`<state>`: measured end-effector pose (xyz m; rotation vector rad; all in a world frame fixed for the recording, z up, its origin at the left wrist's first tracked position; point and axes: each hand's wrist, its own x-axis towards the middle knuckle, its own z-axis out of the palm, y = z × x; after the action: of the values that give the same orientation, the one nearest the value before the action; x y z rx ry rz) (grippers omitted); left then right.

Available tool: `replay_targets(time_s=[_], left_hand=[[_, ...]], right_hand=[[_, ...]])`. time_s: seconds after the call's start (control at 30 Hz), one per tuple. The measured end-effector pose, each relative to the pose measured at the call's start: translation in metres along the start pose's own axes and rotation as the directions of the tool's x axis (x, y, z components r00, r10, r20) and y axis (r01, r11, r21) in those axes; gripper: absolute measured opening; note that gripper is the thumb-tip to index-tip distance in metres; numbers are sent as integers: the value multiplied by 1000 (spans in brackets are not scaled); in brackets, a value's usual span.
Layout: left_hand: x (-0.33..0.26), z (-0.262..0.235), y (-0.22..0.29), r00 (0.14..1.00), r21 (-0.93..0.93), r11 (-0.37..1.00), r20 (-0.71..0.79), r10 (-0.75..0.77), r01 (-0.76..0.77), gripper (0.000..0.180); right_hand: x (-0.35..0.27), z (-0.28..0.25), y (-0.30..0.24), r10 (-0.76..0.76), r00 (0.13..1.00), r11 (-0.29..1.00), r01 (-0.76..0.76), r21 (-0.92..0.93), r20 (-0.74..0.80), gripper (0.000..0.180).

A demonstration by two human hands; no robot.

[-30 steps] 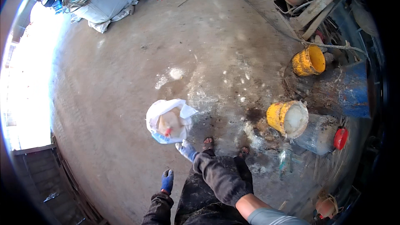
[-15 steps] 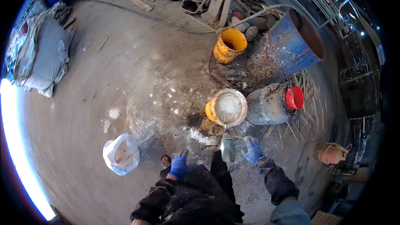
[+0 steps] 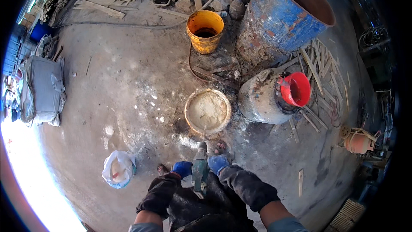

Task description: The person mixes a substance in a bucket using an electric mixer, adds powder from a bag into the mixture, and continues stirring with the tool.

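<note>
A green power drill (image 3: 200, 172) points away from me, low in front of my body. Its thin mixing rod reaches into a bucket (image 3: 187, 116) of pale, lumpy powder or paste. To the drill's left, my left hand (image 3: 183, 169), in a blue glove, is closed at its side. My right hand (image 3: 218, 163), also blue-gloved, is wrapped at the opposite side, just behind the chuck. The handles themselves are hidden by the gloves. The bucket stands on the floor just beyond my feet.
A yellow bucket (image 3: 205, 35) with dark contents stands farther off. To its right are a big blue drum (image 3: 281, 19) and a grey drum (image 3: 262, 99) carrying a red pail (image 3: 300, 89). A white plastic bag (image 3: 119, 169) lies left. Wood strips (image 3: 311, 71) litter the right; a hose (image 3: 124, 25) crosses the far floor.
My left hand has gone from open and apart to closed beside the drill. The drill and my right hand have come inward, and the rod now reaches into the bucket. The view has shifted.
</note>
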<state>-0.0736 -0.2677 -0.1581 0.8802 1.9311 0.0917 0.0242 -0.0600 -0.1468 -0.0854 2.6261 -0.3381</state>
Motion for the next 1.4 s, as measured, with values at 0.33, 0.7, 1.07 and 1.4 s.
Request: replay_targets(time_s=[0.33, 0.7, 1.07, 1.4], left_hand=[[-26, -69, 103, 989, 27, 993, -89, 114, -112, 30], [-65, -77, 92, 966, 69, 969, -84, 243, -238, 36], [-81, -116, 77, 957, 29, 962, -99, 273, -272, 38], [-41, -82, 36, 957, -74, 985, -259, 133, -157, 38]], right_hand=[[-51, -41, 77, -99, 967, 995, 99, -15, -233, 23], [-80, -110, 40, -53, 996, 996, 58, 70, -75, 17], [-68, -97, 27, -118, 897, 977, 29, -209, -427, 17], [-66, -125, 20, -45, 945, 997, 22, -75, -323, 19]])
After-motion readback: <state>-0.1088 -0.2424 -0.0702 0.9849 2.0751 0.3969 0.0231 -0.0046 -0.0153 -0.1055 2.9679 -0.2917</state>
